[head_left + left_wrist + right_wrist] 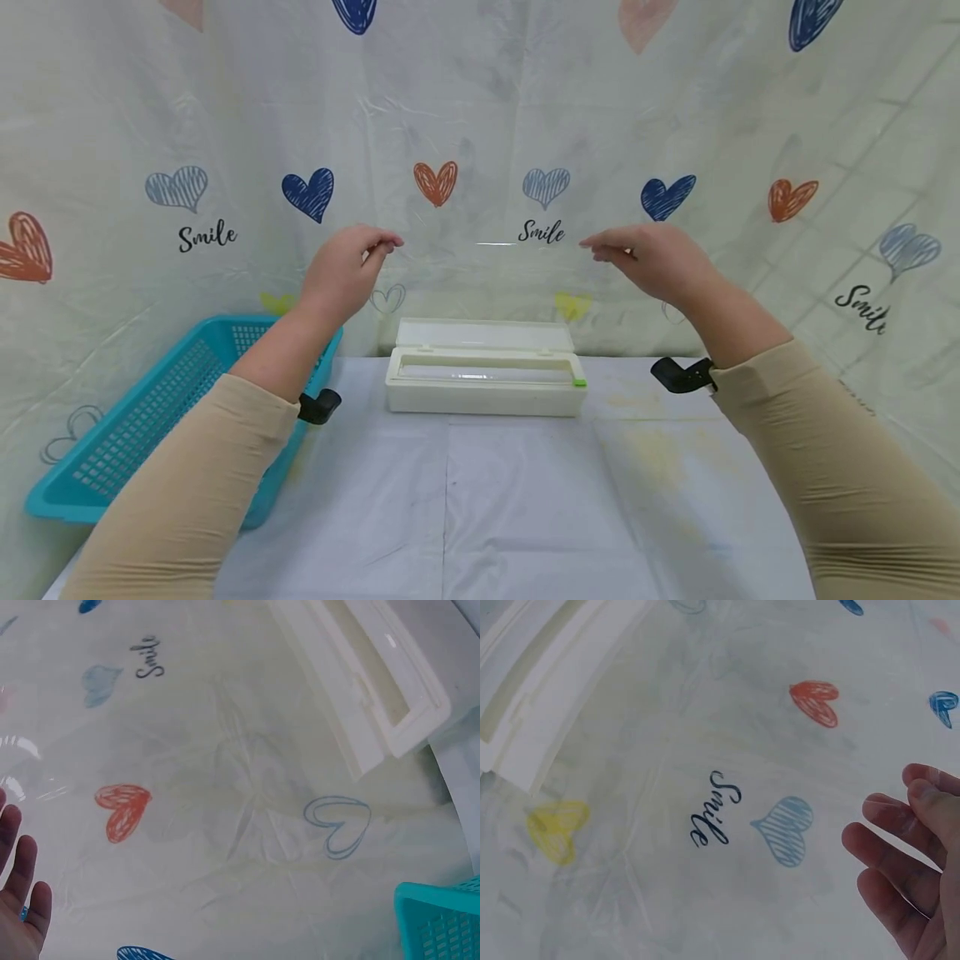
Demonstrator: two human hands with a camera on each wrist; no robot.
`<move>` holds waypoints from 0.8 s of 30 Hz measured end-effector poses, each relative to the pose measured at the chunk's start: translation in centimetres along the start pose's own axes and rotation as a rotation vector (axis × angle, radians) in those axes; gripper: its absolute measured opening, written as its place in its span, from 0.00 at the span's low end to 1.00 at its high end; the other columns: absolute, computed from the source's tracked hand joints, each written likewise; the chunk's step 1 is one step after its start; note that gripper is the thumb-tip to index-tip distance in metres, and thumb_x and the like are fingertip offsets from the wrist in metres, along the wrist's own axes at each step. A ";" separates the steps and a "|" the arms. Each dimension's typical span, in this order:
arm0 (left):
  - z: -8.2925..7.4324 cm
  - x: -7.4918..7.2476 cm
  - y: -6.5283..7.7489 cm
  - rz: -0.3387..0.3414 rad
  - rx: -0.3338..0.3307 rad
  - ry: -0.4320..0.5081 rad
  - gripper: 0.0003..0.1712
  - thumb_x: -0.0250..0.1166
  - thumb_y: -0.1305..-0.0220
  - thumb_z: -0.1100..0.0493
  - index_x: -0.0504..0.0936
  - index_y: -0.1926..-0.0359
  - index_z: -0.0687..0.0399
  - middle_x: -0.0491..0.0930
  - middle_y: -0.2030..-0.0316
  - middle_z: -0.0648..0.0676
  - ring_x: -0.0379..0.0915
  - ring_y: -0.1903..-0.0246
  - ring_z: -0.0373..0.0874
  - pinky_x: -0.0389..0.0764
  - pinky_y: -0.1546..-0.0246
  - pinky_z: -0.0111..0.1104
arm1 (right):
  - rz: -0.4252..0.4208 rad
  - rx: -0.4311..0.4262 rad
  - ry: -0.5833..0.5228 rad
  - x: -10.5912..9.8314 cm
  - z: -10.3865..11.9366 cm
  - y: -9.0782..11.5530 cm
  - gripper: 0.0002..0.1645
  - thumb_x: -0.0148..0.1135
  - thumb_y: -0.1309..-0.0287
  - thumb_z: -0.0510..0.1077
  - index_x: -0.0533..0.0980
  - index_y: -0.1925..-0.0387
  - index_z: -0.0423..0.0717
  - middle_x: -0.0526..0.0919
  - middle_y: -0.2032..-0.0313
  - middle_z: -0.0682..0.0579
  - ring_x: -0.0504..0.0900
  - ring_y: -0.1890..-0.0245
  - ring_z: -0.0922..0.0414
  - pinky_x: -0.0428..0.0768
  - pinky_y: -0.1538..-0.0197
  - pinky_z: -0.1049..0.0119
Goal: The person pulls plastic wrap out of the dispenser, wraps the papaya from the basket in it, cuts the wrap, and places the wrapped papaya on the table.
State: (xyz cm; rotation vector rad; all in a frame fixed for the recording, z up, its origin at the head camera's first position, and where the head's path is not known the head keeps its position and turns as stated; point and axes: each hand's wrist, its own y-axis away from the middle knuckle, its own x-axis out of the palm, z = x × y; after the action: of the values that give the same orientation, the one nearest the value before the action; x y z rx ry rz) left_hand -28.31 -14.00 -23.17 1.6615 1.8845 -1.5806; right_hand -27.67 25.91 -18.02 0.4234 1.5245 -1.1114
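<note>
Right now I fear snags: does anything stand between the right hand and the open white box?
Nothing solid shows between the right hand and the white box. The teal basket sits left of the box, outside that path. Clear film appears pinched in the fingers, but its extent is hard to trace.

A tabletop work nook: heart-patterned sheet (480,108) behind, white cloth (525,500) below.

There is one white dispenser box (486,400). Around it I count two hands (348,262), at ten and two o'clock; one clear film (495,243), at twelve; one turquoise basket (123,437), at nine; two wrist cameras (320,407), at nine and three.
</note>
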 end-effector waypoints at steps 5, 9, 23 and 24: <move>-0.3 -0.5 0.2 0.001 0.008 0.011 0.16 0.53 0.23 0.56 0.83 0.45 0.53 0.81 0.49 0.53 0.74 0.46 0.48 0.75 0.44 0.43 | -0.019 0.003 -0.012 -0.4 0.2 0.3 0.17 0.59 0.30 0.42 0.82 0.44 0.52 0.87 0.53 0.47 0.84 0.56 0.50 0.79 0.54 0.50; -0.8 -0.9 0.7 0.019 0.016 0.011 0.16 0.53 0.23 0.56 0.83 0.45 0.53 0.81 0.49 0.52 0.73 0.46 0.48 0.75 0.44 0.43 | -0.029 -0.014 -0.007 -0.4 0.3 0.8 0.16 0.60 0.31 0.41 0.82 0.45 0.51 0.87 0.54 0.48 0.84 0.57 0.50 0.80 0.55 0.51; -2.1 -1.8 4.4 0.061 0.066 0.054 0.12 0.58 0.27 0.58 0.86 0.50 0.50 0.77 0.52 0.50 0.71 0.50 0.47 0.78 0.50 0.43 | -0.117 -0.159 0.017 -0.4 0.7 4.3 0.14 0.69 0.43 0.33 0.86 0.56 0.48 0.87 0.62 0.57 0.82 0.65 0.60 0.81 0.62 0.63; -2.1 -1.9 4.8 0.066 0.065 0.056 0.12 0.58 0.27 0.58 0.86 0.50 0.49 0.77 0.52 0.50 0.71 0.51 0.46 0.78 0.52 0.42 | -0.120 -0.169 0.005 -0.4 0.8 4.6 0.14 0.70 0.44 0.32 0.86 0.57 0.49 0.87 0.62 0.59 0.81 0.65 0.62 0.81 0.63 0.65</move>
State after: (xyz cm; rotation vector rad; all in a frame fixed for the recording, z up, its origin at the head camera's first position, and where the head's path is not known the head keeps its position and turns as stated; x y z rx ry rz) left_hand -22.79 -14.47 -23.76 1.7940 1.8025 -1.6016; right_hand -23.59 27.63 -19.48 0.2214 1.6510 -1.0635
